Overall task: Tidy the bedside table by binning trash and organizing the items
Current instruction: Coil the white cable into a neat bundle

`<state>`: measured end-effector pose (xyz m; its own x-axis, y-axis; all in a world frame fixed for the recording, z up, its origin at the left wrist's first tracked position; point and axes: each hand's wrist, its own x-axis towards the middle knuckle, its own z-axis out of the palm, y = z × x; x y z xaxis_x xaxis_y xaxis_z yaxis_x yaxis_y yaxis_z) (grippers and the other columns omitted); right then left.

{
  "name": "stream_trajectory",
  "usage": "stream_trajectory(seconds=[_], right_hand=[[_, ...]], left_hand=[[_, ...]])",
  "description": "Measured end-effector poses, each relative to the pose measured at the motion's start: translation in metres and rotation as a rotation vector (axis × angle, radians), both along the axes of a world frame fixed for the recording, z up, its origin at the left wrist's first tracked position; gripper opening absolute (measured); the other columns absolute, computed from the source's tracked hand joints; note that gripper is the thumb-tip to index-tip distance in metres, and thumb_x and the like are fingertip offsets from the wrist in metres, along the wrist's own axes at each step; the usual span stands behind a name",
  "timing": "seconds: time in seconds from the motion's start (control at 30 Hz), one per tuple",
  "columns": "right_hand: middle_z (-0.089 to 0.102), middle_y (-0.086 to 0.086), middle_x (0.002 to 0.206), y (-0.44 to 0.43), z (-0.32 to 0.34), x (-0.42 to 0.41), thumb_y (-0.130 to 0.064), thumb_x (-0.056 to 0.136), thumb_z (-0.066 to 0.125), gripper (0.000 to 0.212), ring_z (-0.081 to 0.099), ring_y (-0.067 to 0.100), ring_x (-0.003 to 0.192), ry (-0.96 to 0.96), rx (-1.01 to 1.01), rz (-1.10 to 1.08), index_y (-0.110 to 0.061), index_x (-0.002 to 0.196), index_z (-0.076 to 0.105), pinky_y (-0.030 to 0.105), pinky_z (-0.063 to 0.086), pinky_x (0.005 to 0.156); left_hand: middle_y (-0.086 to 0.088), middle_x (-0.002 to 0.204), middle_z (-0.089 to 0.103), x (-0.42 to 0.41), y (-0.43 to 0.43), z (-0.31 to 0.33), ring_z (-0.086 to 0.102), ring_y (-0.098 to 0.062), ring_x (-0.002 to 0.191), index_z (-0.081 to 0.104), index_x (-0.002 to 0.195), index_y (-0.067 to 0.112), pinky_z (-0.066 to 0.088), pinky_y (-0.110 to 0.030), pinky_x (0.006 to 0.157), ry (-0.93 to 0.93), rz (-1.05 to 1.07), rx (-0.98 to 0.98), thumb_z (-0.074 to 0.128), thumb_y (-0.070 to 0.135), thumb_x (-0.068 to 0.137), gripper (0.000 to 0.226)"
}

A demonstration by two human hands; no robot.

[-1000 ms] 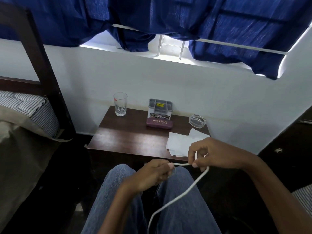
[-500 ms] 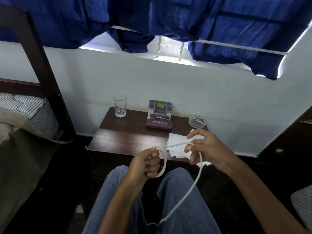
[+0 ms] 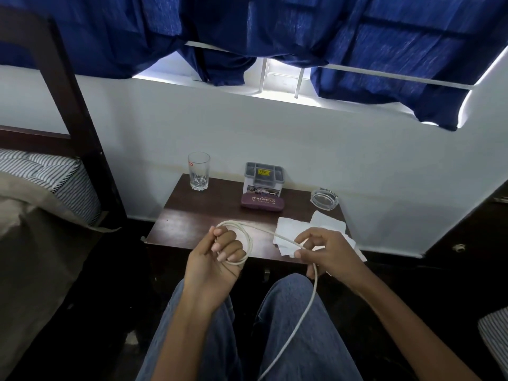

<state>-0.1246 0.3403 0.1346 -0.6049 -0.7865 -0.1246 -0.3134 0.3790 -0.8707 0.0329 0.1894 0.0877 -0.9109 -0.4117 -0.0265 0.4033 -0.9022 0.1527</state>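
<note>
A white cable [image 3: 264,233] is held above the near edge of the bench [image 3: 198,215], over the person's knees. The left hand [image 3: 217,259] has its fingers [image 3: 228,247] curled shut on a loop of the cable that rings them. From the loop the cable runs right to the right hand [image 3: 327,251], where thumb and forefinger pinch it, the other fingers loosely bent. Below that hand the cable hangs down across the right jeans leg [image 3: 297,339] and out of the picture.

On the bench, white tissue paper [image 3: 291,229] lies at the near right, partly behind the right hand. A maroon glasses case [image 3: 262,202] lies just in front of a grey organizer box [image 3: 264,178] at the far middle. A drinking glass [image 3: 198,171] stands far left, a glass ashtray [image 3: 324,198] far right. A bed [image 3: 35,188] stands left of the bench, and blue curtains [image 3: 302,28] hang above.
</note>
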Motion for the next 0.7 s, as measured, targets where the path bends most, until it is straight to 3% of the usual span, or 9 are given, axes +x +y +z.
stream_trajectory(seconds=[0.1, 0.23, 0.33, 0.4, 0.47, 0.53, 0.6, 0.7], right_hand=[[0.060, 0.011, 0.063, -0.002, -0.004, 0.004, -0.005, 0.076, 0.073, 0.018, 0.047, 0.016, 0.036, -0.092, -0.092, -0.021, 0.000, 0.080, 0.056, 0.022, 0.042, 0.040], [0.061, 0.005, 0.056, -0.004, -0.007, 0.006, -0.015, 0.079, 0.073, 0.016, 0.045, 0.009, 0.035, 0.113, 0.018, 0.059, -0.009, 0.068, 0.064, 0.020, 0.039, 0.040], [0.062, -0.001, 0.059, -0.006, -0.008, 0.010, -0.026, 0.081, 0.071, 0.015, 0.055, 0.014, 0.048, 0.279, 0.157, 0.153, -0.016, 0.070, 0.067, 0.022, 0.044, 0.045], [0.058, -0.007, 0.058, -0.006, -0.009, 0.014, -0.032, 0.081, 0.069, 0.018, 0.057, 0.012, 0.055, 0.371, 0.228, 0.228, -0.027, 0.065, 0.063, 0.025, 0.044, 0.053], [0.053, -0.010, 0.056, -0.007, -0.008, 0.020, -0.035, 0.081, 0.068, 0.018, 0.049, 0.004, 0.055, 0.429, 0.275, 0.295, -0.027, 0.066, 0.063, 0.025, 0.039, 0.058], [0.051, -0.012, 0.056, -0.009, -0.006, 0.028, -0.037, 0.082, 0.067, 0.017, 0.045, 0.002, 0.054, 0.453, 0.300, 0.351, -0.021, 0.074, 0.067, 0.024, 0.035, 0.057], [0.051, -0.013, 0.057, -0.010, -0.003, 0.035, -0.038, 0.084, 0.064, 0.019, 0.045, 0.002, 0.054, 0.482, 0.308, 0.395, -0.019, 0.078, 0.067, 0.024, 0.034, 0.057], [0.047, -0.012, 0.055, -0.011, 0.002, 0.041, -0.038, 0.086, 0.061, 0.020, 0.043, 0.001, 0.053, 0.507, 0.295, 0.399, -0.021, 0.077, 0.064, 0.027, 0.033, 0.057]], left_hand=[[0.010, 0.060, 0.037, 0.001, 0.000, -0.004, 0.035, -0.005, 0.049, 0.048, 0.073, 0.018, 0.038, -0.019, 0.051, 0.084, 0.034, 0.105, 0.033, 0.022, 0.095, 0.027], [0.008, 0.068, 0.049, 0.001, 0.002, 0.001, 0.044, -0.006, 0.056, 0.055, 0.069, 0.015, 0.042, -0.018, 0.058, 0.017, 0.118, 0.141, 0.038, 0.017, 0.095, 0.031], [0.000, 0.080, 0.063, 0.001, 0.003, 0.005, 0.060, -0.011, 0.065, 0.061, 0.073, 0.009, 0.053, -0.024, 0.064, -0.016, 0.190, 0.102, 0.071, 0.010, 0.071, 0.011], [-0.007, 0.094, 0.070, 0.001, 0.003, 0.003, 0.070, -0.019, 0.080, 0.061, 0.077, 0.008, 0.058, -0.033, 0.074, -0.043, 0.203, 0.076, 0.084, 0.006, 0.055, 0.032], [-0.008, 0.107, 0.070, -0.002, 0.007, 0.004, 0.070, -0.021, 0.094, 0.056, 0.078, 0.011, 0.055, -0.035, 0.087, -0.115, 0.227, 0.015, 0.065, 0.014, 0.081, 0.010], [-0.008, 0.117, 0.067, -0.008, 0.012, 0.006, 0.066, -0.022, 0.106, 0.051, 0.078, 0.014, 0.051, -0.035, 0.095, -0.209, 0.270, -0.078, 0.037, 0.020, 0.098, 0.025], [-0.009, 0.122, 0.064, -0.013, 0.018, 0.006, 0.060, -0.023, 0.114, 0.050, 0.078, 0.016, 0.046, -0.034, 0.097, -0.270, 0.337, -0.225, 0.029, 0.022, 0.102, 0.032], [-0.005, 0.122, 0.065, -0.019, 0.028, 0.000, 0.060, -0.020, 0.115, 0.052, 0.090, 0.017, 0.042, -0.033, 0.099, -0.454, 0.431, -0.644, 0.026, 0.025, 0.102, 0.030]])
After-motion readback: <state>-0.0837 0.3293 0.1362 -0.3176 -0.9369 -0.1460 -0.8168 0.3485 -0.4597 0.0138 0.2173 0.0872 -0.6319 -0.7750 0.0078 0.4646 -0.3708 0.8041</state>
